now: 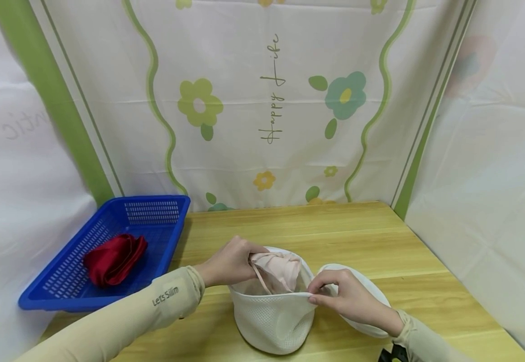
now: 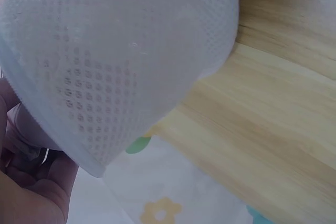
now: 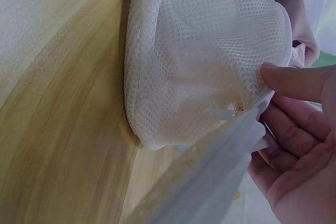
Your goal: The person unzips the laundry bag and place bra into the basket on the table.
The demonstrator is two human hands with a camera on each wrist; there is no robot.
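Note:
A white mesh laundry bag (image 1: 271,322) stands upright on the table, its round mouth facing up. My left hand (image 1: 232,259) grips a pale pink garment (image 1: 282,269) with a thin strap, partly inside the mouth. The bag's side hides the garment's lower part. Between thumb and fingers, my right hand (image 1: 348,296) pinches the bag's rim at the right; the right wrist view shows the thumb on the outside of the mesh (image 3: 199,72). The bag's round lid (image 1: 371,289) hangs folded back to the right, behind and beneath that hand.
At the left, a blue plastic basket (image 1: 178,226) holds a crumpled red satin cloth (image 1: 115,259). The wooden table (image 1: 335,226) ends at a flower-printed curtain (image 1: 235,166) behind, with white sheets on both sides. A black object (image 1: 394,355) shows near the right wrist.

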